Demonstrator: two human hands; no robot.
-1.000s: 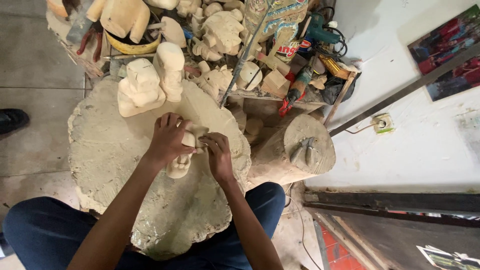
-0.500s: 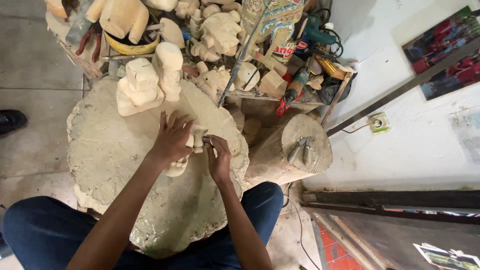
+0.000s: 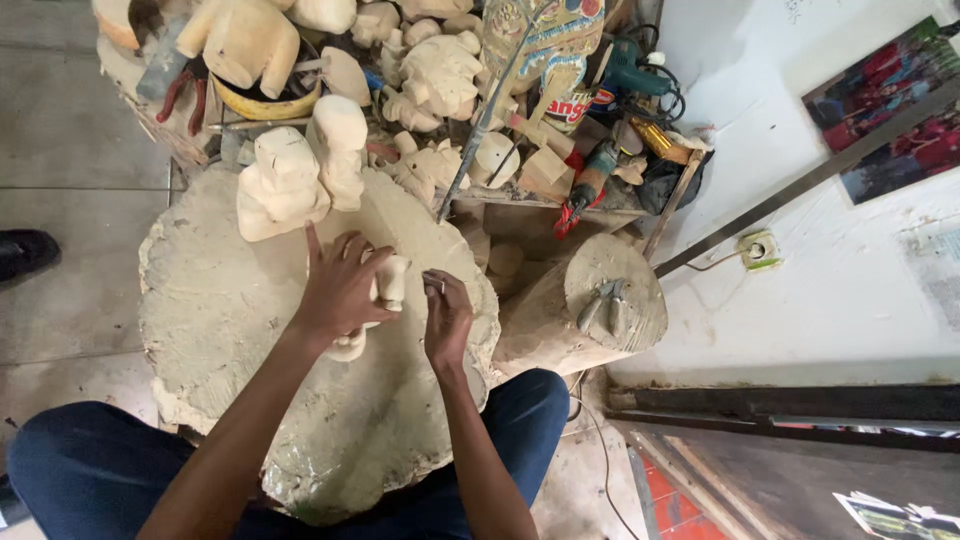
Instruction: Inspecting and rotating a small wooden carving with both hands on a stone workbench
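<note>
Left hand [image 3: 338, 285]: was spread over the pale wooden figure [image 3: 385, 290], which was pressed onto the round stump block [image 3: 220, 330] for steadiness.
Right hand [image 3: 447, 316]: was clenched around a thin carving tool [image 3: 432, 284], its tip kept near the figure.

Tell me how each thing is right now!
left hand: pressed flat on the small carving, fingers spread.
right hand: closed on a thin tool, tip beside the carving.
small wooden carving: lying on the block, pale and unpainted.
round chopping block: flat, dusty, chipped at its edge.
two rough figures: standing upright on the block's far edge.
pliers: lying on the log stump.
</note>
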